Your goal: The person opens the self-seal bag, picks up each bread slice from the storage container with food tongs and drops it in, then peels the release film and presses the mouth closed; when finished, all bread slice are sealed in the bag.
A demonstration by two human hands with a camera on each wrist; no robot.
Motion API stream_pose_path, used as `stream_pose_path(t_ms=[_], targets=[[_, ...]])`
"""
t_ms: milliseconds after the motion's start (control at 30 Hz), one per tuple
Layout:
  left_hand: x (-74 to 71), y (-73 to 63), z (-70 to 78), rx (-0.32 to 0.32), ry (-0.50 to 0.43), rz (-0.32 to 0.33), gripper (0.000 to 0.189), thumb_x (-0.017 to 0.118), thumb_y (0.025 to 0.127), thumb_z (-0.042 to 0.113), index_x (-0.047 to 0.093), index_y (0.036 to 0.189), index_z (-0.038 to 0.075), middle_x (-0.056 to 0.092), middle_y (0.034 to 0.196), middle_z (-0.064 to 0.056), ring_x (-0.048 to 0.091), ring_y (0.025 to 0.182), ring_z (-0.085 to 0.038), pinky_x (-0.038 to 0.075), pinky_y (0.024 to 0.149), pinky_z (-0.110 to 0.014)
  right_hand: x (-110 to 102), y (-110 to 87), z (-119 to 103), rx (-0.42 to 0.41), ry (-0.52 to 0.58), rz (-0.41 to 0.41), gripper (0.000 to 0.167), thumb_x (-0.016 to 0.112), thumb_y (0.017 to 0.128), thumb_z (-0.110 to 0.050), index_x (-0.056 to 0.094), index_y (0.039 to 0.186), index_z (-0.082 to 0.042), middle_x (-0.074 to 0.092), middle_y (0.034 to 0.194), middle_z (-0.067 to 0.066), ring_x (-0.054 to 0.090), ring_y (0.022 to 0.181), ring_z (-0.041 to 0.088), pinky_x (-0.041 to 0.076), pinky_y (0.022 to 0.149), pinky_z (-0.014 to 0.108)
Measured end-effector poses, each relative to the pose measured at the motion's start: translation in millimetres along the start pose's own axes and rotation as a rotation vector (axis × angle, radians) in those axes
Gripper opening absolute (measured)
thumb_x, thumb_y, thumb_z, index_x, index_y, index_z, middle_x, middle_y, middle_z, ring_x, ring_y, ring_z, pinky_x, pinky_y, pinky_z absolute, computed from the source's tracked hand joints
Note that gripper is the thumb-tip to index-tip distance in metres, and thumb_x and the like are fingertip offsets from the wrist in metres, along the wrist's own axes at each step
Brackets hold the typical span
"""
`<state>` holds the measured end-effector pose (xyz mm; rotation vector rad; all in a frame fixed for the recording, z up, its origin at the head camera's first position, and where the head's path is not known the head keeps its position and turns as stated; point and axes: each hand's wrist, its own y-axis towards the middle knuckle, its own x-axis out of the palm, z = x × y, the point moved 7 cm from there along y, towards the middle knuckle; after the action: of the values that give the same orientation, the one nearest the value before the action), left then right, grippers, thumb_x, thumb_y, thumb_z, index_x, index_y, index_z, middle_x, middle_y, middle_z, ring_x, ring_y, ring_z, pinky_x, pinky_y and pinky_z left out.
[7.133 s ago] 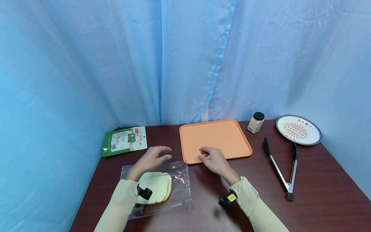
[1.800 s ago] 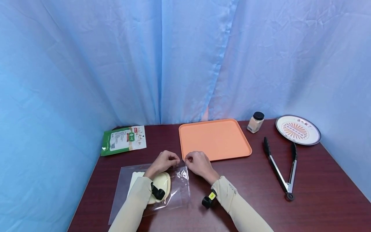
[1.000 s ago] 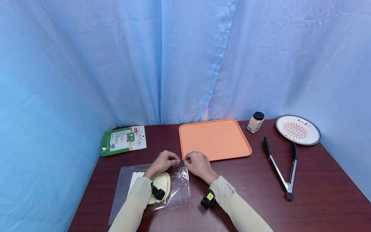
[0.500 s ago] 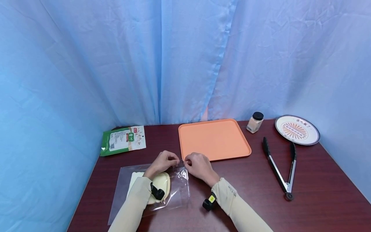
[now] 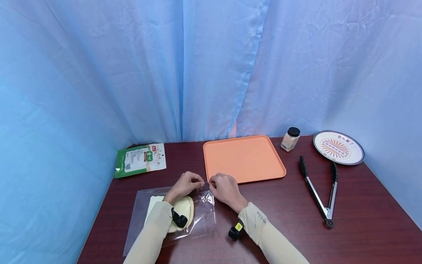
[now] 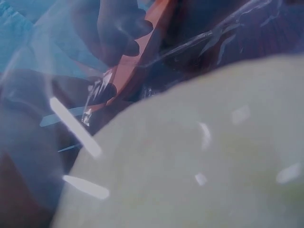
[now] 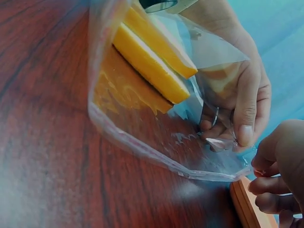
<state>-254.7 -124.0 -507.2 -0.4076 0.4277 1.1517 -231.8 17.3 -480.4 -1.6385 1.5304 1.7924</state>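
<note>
A clear plastic bag (image 5: 202, 222) lies on the table with pale bread slices (image 5: 186, 209) inside. My left hand (image 5: 185, 186) pinches the film near the bag's far right corner; its forearm crosses over the bread. Just beside it, my right hand (image 5: 226, 187) pinches the same corner with thumb and finger. In the right wrist view, the bag mouth (image 7: 142, 152) gapes with a sealing strip along its rim, and two bread slices (image 7: 152, 61) show their golden crusts. Close up in the left wrist view, a bread slice (image 6: 190, 152) sits behind shiny film.
Right behind my hands lies an orange tray (image 5: 244, 159). A green-and-white packet (image 5: 141, 160) is at the back left. Toward the right are a black-lidded jar (image 5: 290, 139), a white patterned plate (image 5: 339, 147) and spread tongs (image 5: 321, 198). Blue curtains (image 5: 211, 73) surround the table.
Seven seconds ago my hands hovered apart; since then both have come together at the bag's far right corner and pinched it. Over the last second the right hand shifts only slightly.
</note>
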Motion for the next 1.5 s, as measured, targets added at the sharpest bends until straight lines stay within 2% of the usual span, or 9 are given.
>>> stream_pose_path(t_ms=[267, 667, 1000, 1300, 1500], targets=[[-0.4, 0.6, -0.8, -0.003, 0.0, 0.002, 0.011, 0.067, 0.093, 0.007, 0.077, 0.09, 0.003, 0.073, 0.079, -0.009, 0.058, 0.065, -0.01, 0.05, 0.06, -0.022, 2, -3.1, 6, 0.083, 0.029, -0.051, 0.004, 0.073, 0.081, -0.019, 0.077, 0.08, -0.019, 0.071, 0.073, -0.005, 0.068, 0.065, 0.015, 0.053, 0.055, 0.032], [0.0, 0.5, -0.8, 0.012, -0.002, 0.003, 0.011, 0.067, 0.093, 0.007, 0.077, 0.09, 0.003, 0.073, 0.077, -0.01, 0.059, 0.065, -0.01, 0.05, 0.06, -0.022, 6, -10.2, 11, 0.073, 0.096, -0.105, 0.006, 0.073, 0.091, -0.021, 0.075, 0.086, -0.018, 0.075, 0.082, -0.005, 0.072, 0.075, 0.015, 0.057, 0.066, 0.035], [0.0, -0.3, 0.0, 0.016, -0.017, -0.008, 0.011, 0.067, 0.093, 0.007, 0.077, 0.09, 0.001, 0.074, 0.08, -0.013, 0.059, 0.065, -0.008, 0.051, 0.061, -0.021, 5, -15.4, 15, 0.145, 0.182, -0.181, 0.007, 0.072, 0.091, -0.022, 0.073, 0.086, -0.017, 0.075, 0.083, -0.005, 0.07, 0.074, 0.016, 0.054, 0.065, 0.035], [-0.6, -0.6, 0.1, -0.001, -0.012, -0.014, 0.012, 0.067, 0.093, 0.007, 0.077, 0.092, 0.0, 0.075, 0.084, -0.012, 0.06, 0.069, -0.006, 0.05, 0.063, -0.019, 4, -22.8, 20, 0.196, 0.295, -0.218, 0.01, 0.074, 0.089, -0.017, 0.071, 0.079, -0.016, 0.069, 0.071, -0.007, 0.057, 0.063, 0.004, 0.046, 0.06, 0.022], [-1.1, -0.6, 0.5, 0.017, -0.002, -0.005, 0.012, 0.067, 0.093, 0.007, 0.077, 0.091, 0.0, 0.074, 0.082, -0.013, 0.058, 0.067, -0.006, 0.05, 0.063, -0.02, 3, -32.0, 24, 0.218, 0.388, -0.267, 0.013, 0.073, 0.088, -0.012, 0.07, 0.076, -0.015, 0.066, 0.068, -0.007, 0.051, 0.06, 0.0, 0.043, 0.058, 0.017]])
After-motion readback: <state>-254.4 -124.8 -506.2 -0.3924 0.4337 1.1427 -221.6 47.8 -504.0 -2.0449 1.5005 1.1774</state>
